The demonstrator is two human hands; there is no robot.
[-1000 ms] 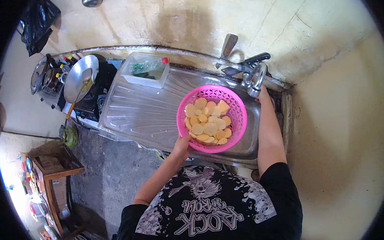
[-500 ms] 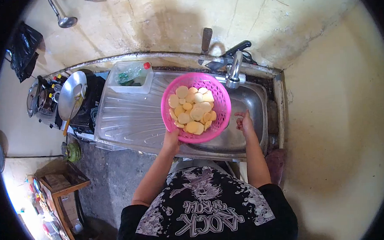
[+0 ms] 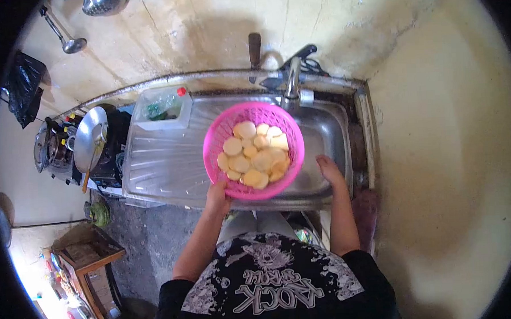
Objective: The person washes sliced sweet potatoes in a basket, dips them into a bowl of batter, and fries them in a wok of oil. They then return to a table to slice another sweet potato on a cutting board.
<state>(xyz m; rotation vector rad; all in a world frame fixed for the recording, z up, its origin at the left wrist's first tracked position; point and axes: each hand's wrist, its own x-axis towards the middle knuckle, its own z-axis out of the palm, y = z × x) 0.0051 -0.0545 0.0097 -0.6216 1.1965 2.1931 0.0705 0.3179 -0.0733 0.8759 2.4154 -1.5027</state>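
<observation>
A pink perforated plastic basket [image 3: 293,129] is held over the sink's left part and the edge of the drainboard. Inside it lie several pale yellow round slices [image 3: 249,151], which look like peeled potato. My left hand [image 3: 218,196] grips the basket's near-left rim, its fingers partly hidden beneath. My right hand [image 3: 328,169] is apart from the basket, above the right side of the steel sink [image 3: 328,130]. Its fingers are stretched out and nothing shows in them. The metal faucet [image 3: 292,78] stands behind the basket, to its right.
On the ribbed drainboard [image 3: 161,163] a clear plastic tub [image 3: 171,120] holds a red-capped bottle. A wok [image 3: 89,138] sits on the stove at the left. Knives with dark handles [image 3: 254,48] stand behind the sink. A ladle [image 3: 74,46] hangs on the wall.
My left hand has brought the basket slightly nearer my body, away from the faucet. My right hand has shifted toward me and turned. The whole view has tilted a little.
</observation>
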